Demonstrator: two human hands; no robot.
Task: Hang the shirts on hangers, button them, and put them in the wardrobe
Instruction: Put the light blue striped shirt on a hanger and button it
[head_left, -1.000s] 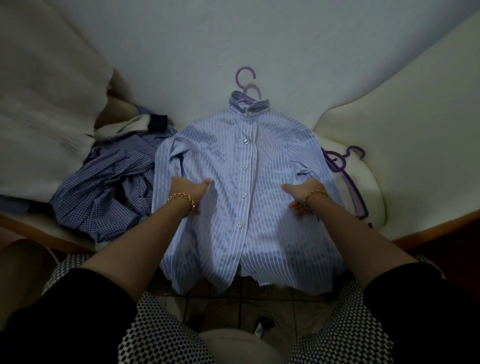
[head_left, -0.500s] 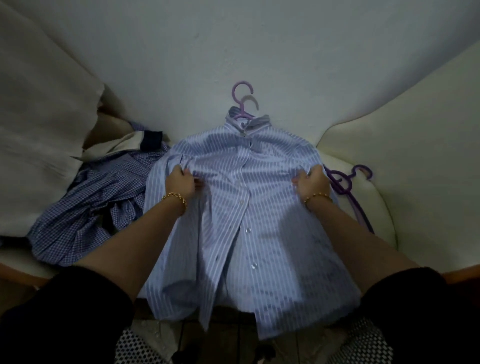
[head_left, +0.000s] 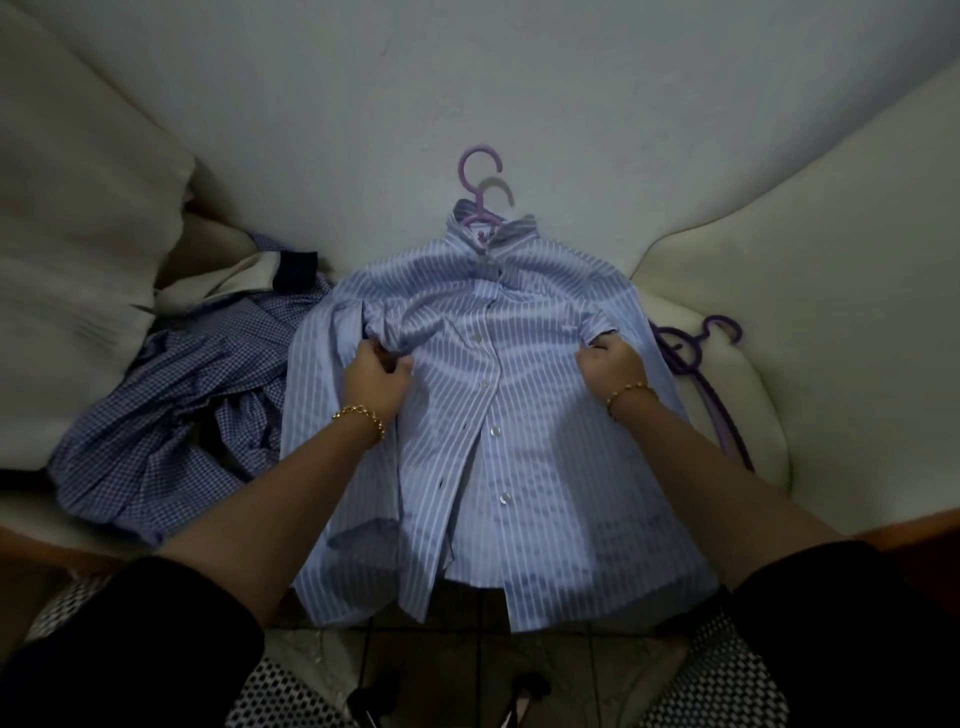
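Pale blue cotton with white stripes: the striped shirt (head_left: 519, 415) lies front-up on the cream sofa (head_left: 810, 291), and I take everything else from it. At its collar a lilac hanger (head_left: 480, 174) pokes out, hook pointing away from the person, so the hanging part looks done for this one. The left hand (head_left: 376, 376) is bunched around a fold of cloth at the shirt's left armpit. The right hand (head_left: 613, 364) is curled into the fabric at the opposite armpit. Both are closed on the shirt itself, wrists low, a gold bracelet on each.

Down the middle of the shirt a row of white buttons shows, and the front sits closed through the chest. Near the hem the two edges part a little, so I cannot tell whether the lowest button is fastened. My guess is that the buttoning is about finished and that carrying it to the wardrobe is what is left. No wardrobe is in sight.

Left of the striped shirt a checked shirt (head_left: 166, 426) lies crumpled and unhung, with a cream garment (head_left: 244, 283) behind it. Just right of it, spare purple hangers (head_left: 685, 358) wait on the cushion. So more shirts remain.

No brand, label or writing is readable anywhere; the light is dim.
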